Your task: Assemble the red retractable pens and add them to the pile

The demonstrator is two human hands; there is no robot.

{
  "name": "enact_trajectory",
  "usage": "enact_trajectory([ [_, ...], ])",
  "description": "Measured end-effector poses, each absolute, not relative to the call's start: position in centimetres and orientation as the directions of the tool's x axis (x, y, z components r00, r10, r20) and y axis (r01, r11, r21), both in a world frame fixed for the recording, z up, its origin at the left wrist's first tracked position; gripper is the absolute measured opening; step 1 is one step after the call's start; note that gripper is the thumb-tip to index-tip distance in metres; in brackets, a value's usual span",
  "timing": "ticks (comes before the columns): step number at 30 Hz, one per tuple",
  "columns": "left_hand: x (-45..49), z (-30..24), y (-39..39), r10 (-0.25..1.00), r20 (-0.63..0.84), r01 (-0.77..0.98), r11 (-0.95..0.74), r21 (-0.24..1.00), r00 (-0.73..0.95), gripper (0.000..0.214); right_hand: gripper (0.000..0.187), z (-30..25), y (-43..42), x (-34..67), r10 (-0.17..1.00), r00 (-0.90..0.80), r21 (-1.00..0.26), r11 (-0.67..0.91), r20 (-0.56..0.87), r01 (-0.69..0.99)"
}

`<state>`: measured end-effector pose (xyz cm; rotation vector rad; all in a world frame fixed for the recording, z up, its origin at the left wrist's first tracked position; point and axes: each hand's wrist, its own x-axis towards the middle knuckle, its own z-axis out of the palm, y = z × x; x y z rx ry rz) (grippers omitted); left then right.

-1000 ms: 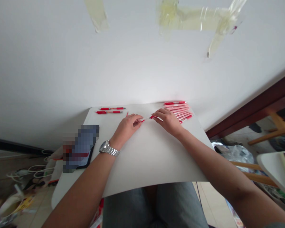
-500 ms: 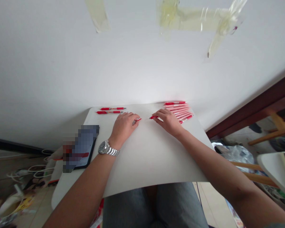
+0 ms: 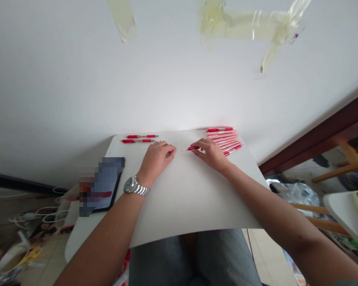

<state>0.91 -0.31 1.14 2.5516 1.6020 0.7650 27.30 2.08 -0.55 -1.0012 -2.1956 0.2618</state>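
Fingers (image 3: 201, 143) of right hand (image 3: 212, 154) clamped on pen (image 3: 193, 148), long axis crosswise, silvery end toward left hand (image 3: 156, 159), whose fingers pinch red bit (image 3: 172, 151); gap between.

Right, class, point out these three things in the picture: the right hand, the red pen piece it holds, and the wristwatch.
Right hand (image 3: 211, 152): head view, on the back of the hand.
Red pen piece (image 3: 193, 148): head view, on its red side.
Wristwatch (image 3: 139, 189): head view, on the bracelet beside the case.
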Motion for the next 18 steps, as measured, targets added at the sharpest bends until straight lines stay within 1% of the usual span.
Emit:
enact_trajectory([
  [11, 0.84, 0.99, -0.26, 0.863, 0.395, 0.832, -0.451, 0.323, 0.314, 0.007, 0.015, -0.46, 1.99, 27.3, 0.731, -0.455, -0.444, 0.676, 0.509, 0.589],
  [18, 0.84, 0.87, -0.31, 0.872, 0.398, 0.856, -0.418, 0.306, 0.284, 0.012, 0.012, -0.51, 2.02, 27.28, 0.727, -0.46, -0.434, 0.679, 0.509, 0.592],
])
